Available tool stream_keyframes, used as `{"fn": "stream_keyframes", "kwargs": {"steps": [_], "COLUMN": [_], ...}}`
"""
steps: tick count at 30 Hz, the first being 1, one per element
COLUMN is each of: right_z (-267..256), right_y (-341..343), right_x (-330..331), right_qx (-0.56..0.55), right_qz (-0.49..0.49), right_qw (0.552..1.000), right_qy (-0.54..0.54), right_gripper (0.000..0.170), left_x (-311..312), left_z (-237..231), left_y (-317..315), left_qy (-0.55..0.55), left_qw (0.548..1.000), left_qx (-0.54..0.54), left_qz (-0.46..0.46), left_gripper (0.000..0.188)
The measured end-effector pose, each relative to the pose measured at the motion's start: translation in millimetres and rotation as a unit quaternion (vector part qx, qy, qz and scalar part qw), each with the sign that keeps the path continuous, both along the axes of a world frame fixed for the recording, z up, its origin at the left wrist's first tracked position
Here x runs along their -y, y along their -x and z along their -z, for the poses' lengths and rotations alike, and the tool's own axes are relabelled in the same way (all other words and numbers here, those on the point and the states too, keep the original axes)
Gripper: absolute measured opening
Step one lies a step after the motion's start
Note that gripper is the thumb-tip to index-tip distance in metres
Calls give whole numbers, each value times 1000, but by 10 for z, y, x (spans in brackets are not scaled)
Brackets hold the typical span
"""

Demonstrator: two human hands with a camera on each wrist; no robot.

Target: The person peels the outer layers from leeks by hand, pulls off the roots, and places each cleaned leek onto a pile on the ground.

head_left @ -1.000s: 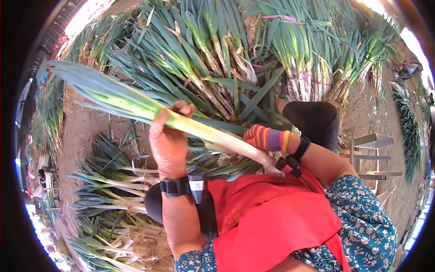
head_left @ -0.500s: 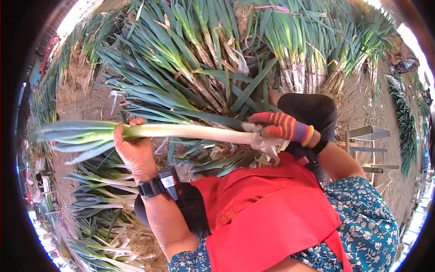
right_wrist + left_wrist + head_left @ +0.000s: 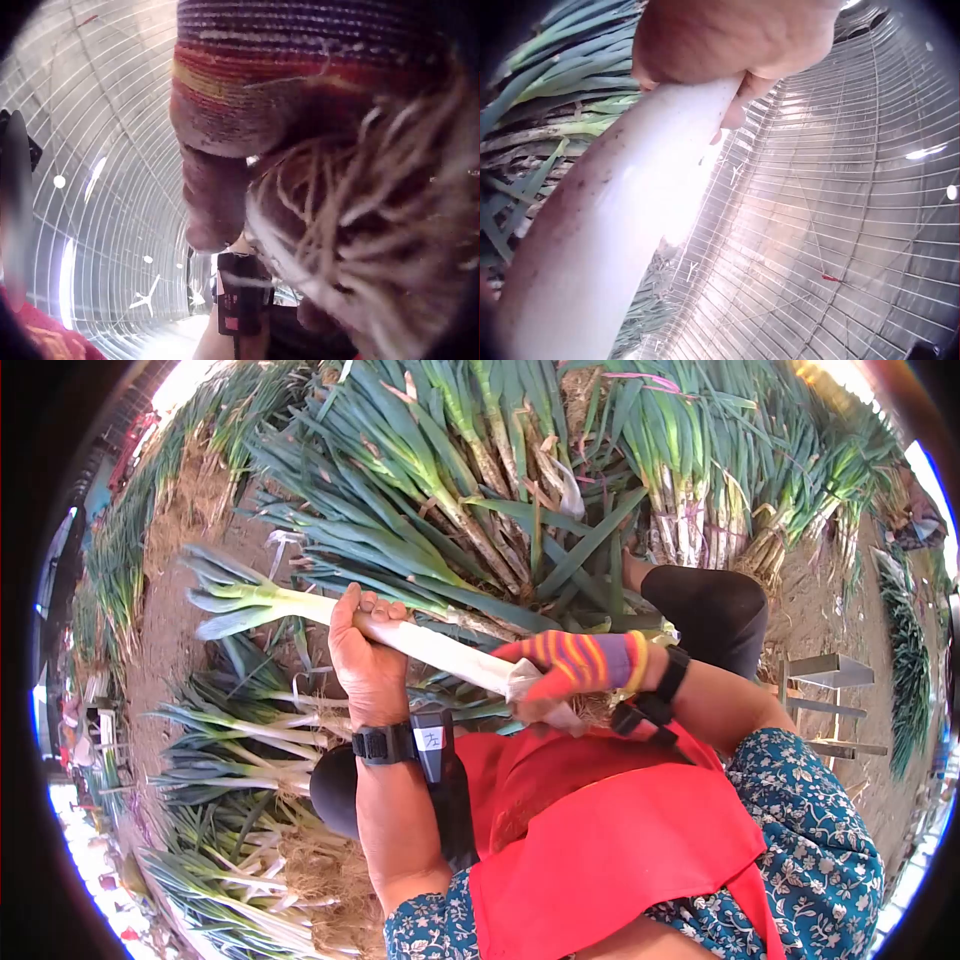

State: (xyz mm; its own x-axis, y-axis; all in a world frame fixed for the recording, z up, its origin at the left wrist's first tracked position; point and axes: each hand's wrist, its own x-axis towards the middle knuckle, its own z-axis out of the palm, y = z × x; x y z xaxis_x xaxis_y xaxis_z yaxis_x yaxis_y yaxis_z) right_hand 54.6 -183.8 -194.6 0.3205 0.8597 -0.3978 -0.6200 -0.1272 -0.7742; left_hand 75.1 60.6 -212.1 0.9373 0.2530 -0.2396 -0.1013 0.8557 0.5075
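A leek [image 3: 430, 645] slants across the lap, its green leaves at the upper left and its root end at the lower right. My bare left hand [image 3: 368, 665] grips the white shank below the leaves. In the left wrist view, the shank [image 3: 607, 225] runs out from under the left hand [image 3: 735, 37], with brownish smears along one side. My right hand [image 3: 585, 665], in a striped glove, holds the root end, where pale loose skin [image 3: 522, 680] bunches by the fingers. Stringy roots [image 3: 360, 202] show close beside the gloved fingers [image 3: 225, 127] in the right wrist view.
A large heap of untrimmed leeks [image 3: 430, 500] lies ahead, with tied bundles [image 3: 690, 490] at its right. Cleaner white-stemmed leeks [image 3: 250, 760] are stacked at the left. A red apron [image 3: 610, 840] covers the lap; a metal stand [image 3: 825, 672] is at the right.
The leek swung from slanting to nearly level, then back to a slant. My left hand now grips farther down, on the white shank. Loose skin has appeared round the root end under my right hand.
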Motion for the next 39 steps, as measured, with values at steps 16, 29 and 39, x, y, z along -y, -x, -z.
{"fn": "stream_keyframes", "kwargs": {"steps": [16, 29, 39], "right_z": [1949, -150, 617], "right_y": [-237, 8, -267], "right_x": [1782, -211, 113], "right_qx": [770, 848, 792], "right_qz": [-115, 25, 107], "right_qw": [413, 522, 600], "right_qy": [473, 91, -40], "right_gripper": [10, 51, 18], "left_x": [-443, -792, -685], "left_z": [-615, -533, -290], "left_y": [640, 849, 856], "left_qy": [-214, -197, -107], "left_qw": [949, 924, 958], "left_qx": [-34, -24, -73], "left_qz": [-228, -326, -254], "left_gripper": [20, 16, 23]}}
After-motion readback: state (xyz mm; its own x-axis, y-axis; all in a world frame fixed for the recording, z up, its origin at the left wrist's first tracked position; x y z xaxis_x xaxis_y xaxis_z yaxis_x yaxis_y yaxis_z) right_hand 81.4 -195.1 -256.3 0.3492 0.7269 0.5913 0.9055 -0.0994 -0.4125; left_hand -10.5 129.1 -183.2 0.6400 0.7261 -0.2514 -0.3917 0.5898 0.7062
